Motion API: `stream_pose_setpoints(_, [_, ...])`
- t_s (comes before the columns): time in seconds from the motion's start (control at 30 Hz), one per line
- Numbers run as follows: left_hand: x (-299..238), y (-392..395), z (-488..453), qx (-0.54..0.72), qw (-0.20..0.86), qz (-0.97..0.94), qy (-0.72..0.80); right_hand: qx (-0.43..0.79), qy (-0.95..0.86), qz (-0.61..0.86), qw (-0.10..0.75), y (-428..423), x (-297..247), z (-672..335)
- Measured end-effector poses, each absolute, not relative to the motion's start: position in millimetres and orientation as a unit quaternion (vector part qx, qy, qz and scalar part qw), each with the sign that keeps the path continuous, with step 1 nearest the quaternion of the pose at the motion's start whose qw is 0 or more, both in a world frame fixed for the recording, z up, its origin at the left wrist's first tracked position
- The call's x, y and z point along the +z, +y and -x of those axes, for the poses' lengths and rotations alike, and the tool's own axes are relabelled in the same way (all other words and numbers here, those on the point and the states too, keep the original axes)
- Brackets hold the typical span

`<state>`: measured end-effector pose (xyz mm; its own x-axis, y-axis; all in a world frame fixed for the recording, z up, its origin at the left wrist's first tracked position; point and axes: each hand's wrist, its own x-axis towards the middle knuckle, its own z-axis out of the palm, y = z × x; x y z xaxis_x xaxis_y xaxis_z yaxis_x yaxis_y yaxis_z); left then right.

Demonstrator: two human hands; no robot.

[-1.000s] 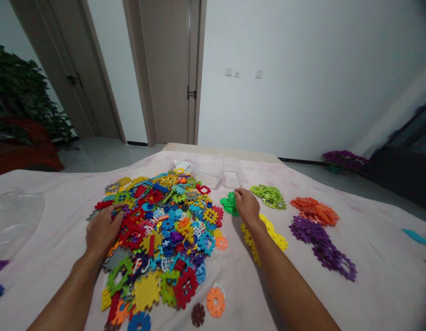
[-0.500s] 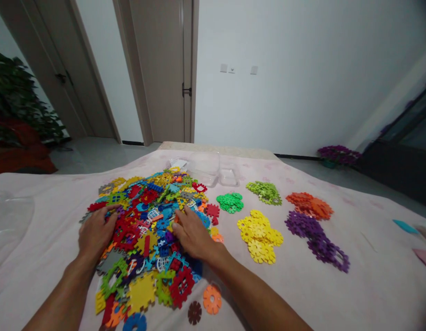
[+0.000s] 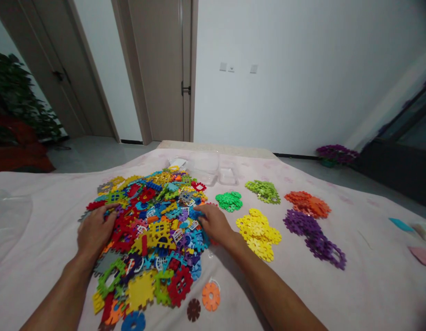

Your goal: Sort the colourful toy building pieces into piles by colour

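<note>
Room first: leafy plant (image 3: pixel 20 96) on the left, then brown doors (image 3: pixel 161 78), a white wall (image 3: pixel 285 92) and purple flowers (image 3: pixel 337 151) down on the right. I'm at a table with a pale pink cloth (image 3: pixel 240 289) over it. Far left there's a clear plastic thing (image 3: pixel 9 220), cut off by the edge of my view. Next comes my left hand (image 3: pixel 97 230), fingers a bit bent on the left side of a big messy pile of plastic pieces (image 3: pixel 158 230); can't tell if they're gripping any. A brown disc (image 3: pixel 193 316) and an orange disc (image 3: pixel 206 299) sit just beside the pile's near right corner, and a clear tray (image 3: pixel 204 161) is behind it. My right hand (image 3: pixel 216 225) is at the pile's right edge, fingertips by some blue bits (image 3: pixel 192 213); honestly can't tell if one's pinched. Past that are single-color heaps: green (image 3: pixel 228 201), yellow (image 3: pixel 257 232), lime (image 3: pixel 263 191), orange (image 3: pixel 307 204) and purple (image 3: pixel 313 234). Far right, a blue piece (image 3: pixel 401 224) and something pink (image 3: pixel 423 256).
</note>
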<state>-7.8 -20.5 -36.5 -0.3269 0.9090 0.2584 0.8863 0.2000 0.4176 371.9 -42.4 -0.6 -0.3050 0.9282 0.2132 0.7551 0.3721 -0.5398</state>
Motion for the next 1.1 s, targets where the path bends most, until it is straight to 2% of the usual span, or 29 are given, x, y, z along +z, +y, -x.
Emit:
stream_pose_setpoints(0.1, [-35.0,-21.6,6.8,0.243,0.027,-0.577,0.779,0.143,-0.806,0.539,0.196,-45.1,-3.2,-394.4])
stream_pose_setpoints(0.2, [-32.8,-22.8,5.6,0.235,0.029,-0.576,0.783,0.135,-0.803,0.551,0.183,-49.6,-3.9,-403.6])
stream_pose_setpoints(0.43, [-32.9,-22.7,6.5,0.246,0.032,-0.577,0.778,0.194,-0.748,0.578,0.264,-50.2,-10.3,-398.3])
stream_pose_setpoints(0.57, [-33.5,-22.6,6.5,0.241,0.033,-0.577,0.780,0.179,-0.742,0.580,0.286,-49.8,-2.7,-388.6])
stream_pose_setpoints(0.67, [-32.5,-23.4,5.6,0.241,0.031,-0.577,0.780,0.164,-0.735,0.611,0.244,-48.2,11.8,-377.6])
stream_pose_setpoints(0.87, [-31.3,-23.9,5.4,0.234,0.036,-0.579,0.780,0.103,-0.749,0.646,0.104,-34.9,40.5,-355.1])
stream_pose_setpoints(0.97, [-32.4,-23.1,6.2,0.239,0.034,-0.577,0.780,0.098,-0.740,0.659,0.092,-26.7,45.6,-360.0])
stream_pose_setpoints(1.1, [-34.2,-22.0,7.8,0.242,0.035,-0.580,0.777,0.076,-0.700,0.700,0.121,-18.8,44.3,-392.3])
